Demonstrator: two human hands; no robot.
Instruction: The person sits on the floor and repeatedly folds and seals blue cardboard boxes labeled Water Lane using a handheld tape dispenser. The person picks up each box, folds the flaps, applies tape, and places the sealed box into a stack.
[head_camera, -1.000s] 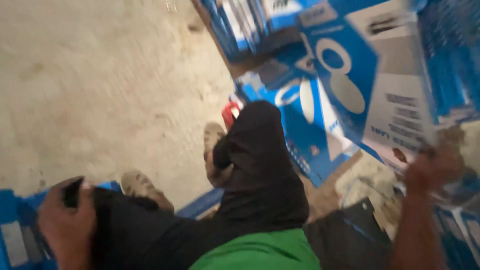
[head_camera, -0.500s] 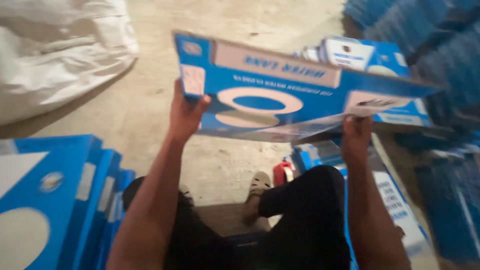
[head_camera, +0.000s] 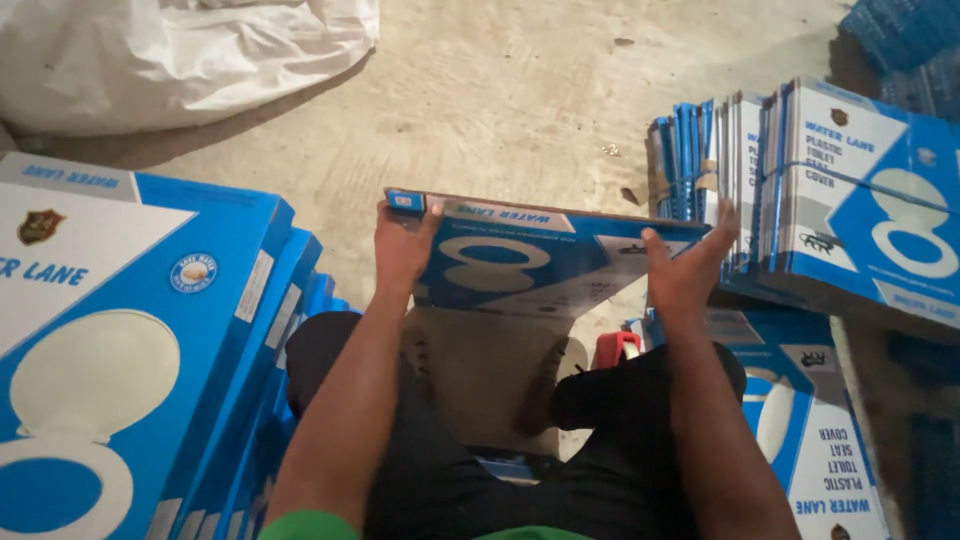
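A flat blue and white cardboard box (head_camera: 530, 262) is held between both my hands above my lap, its printed face tilted toward me and its brown inside showing below. My left hand (head_camera: 402, 245) grips the box's left end with the thumb over the top edge. My right hand (head_camera: 688, 270) presses flat against the right end, fingers spread upward. My dark-trousered legs and sandalled feet sit beneath the box on the concrete floor.
A stack of assembled blue boxes (head_camera: 130, 330) rises at my left. A strapped bundle of flat boxes (head_camera: 800, 190) stands at the right, another flat box (head_camera: 810, 440) lies by my right knee. A red tape dispenser (head_camera: 618, 347) sits near my foot. A white sack (head_camera: 170, 55) lies at the far left.
The box has come down from raised height toward my lap and is partly unfolded. Earlier my right hand reached to the right-hand pile while my left rested on my knee.
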